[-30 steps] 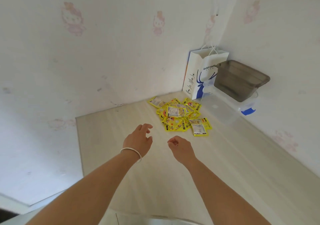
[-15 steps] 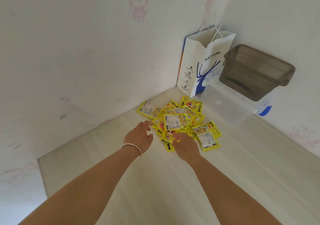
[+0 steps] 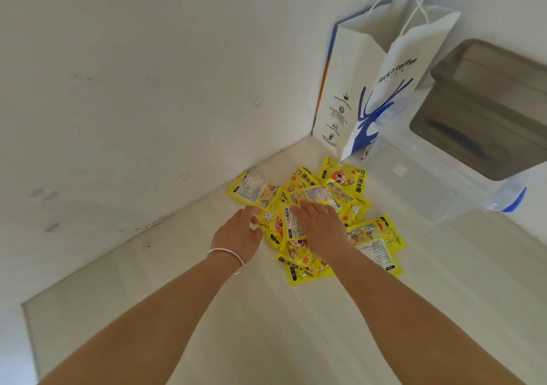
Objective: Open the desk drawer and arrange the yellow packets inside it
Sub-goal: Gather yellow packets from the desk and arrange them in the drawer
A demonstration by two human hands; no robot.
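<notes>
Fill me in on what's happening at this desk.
A person is reaching with both hands into a heap of yellow packets on the desk. The right hand lies flat on the pile; the left hand touches its edge. No packet is lifted yet, and no drawer is in view.

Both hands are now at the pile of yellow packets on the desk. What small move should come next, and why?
Probably draw the loose yellow packets together into one stack. They lie scattered and overlapping on the desk; the right hand lies flat on the pile with straight fingers, and the left hand touches its left edge. Neither hand grips a packet yet.
</notes>
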